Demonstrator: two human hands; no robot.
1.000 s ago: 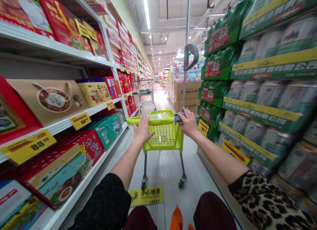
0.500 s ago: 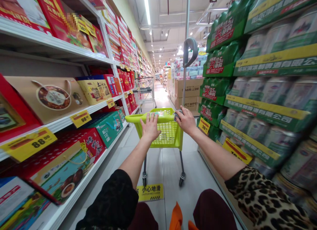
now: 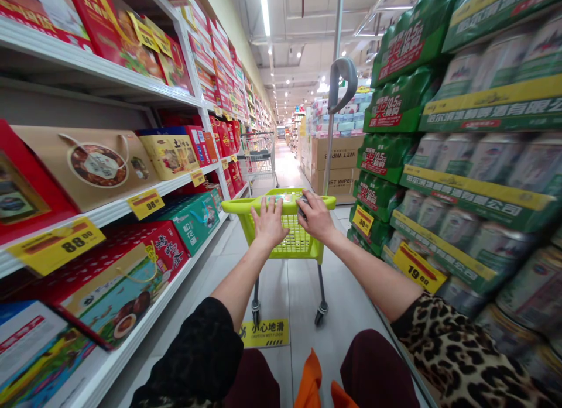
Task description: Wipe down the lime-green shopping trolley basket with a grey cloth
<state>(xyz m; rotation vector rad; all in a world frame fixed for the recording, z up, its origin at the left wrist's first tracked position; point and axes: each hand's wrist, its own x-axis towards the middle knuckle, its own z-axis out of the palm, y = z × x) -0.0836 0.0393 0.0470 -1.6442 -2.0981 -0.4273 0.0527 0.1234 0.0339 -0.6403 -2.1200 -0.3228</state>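
A lime-green shopping cart point(image 3: 237, 205) with a plastic mesh basket stands right in front of me. Across its near handle bar lies my left hand point(image 3: 268, 220), fingers spread and stretched forward, thumb apart. My right hand point(image 3: 317, 216) rests on the same bar just right of it, its fingers bent over the top. Something small and dark shows under those right fingers; I cannot make out its kind. Inside the basket, a patterned item is mostly hidden behind the hands.
Shelves point(image 3: 175, 188) of gift boxes line the left. Stacked beer-can packs point(image 3: 474, 191) stand on the right. Ahead are a metal cart point(image 3: 257, 156), wet-wipes cartons point(image 3: 336, 162) and a grey pole with a looped handle point(image 3: 343, 86). A yellow wet-floor sticker point(image 3: 266, 333) marks the tiles.
My right hand has slid left along the bar, closer to my left hand. The left hand stays in place on the cart. The view has shifted slightly.
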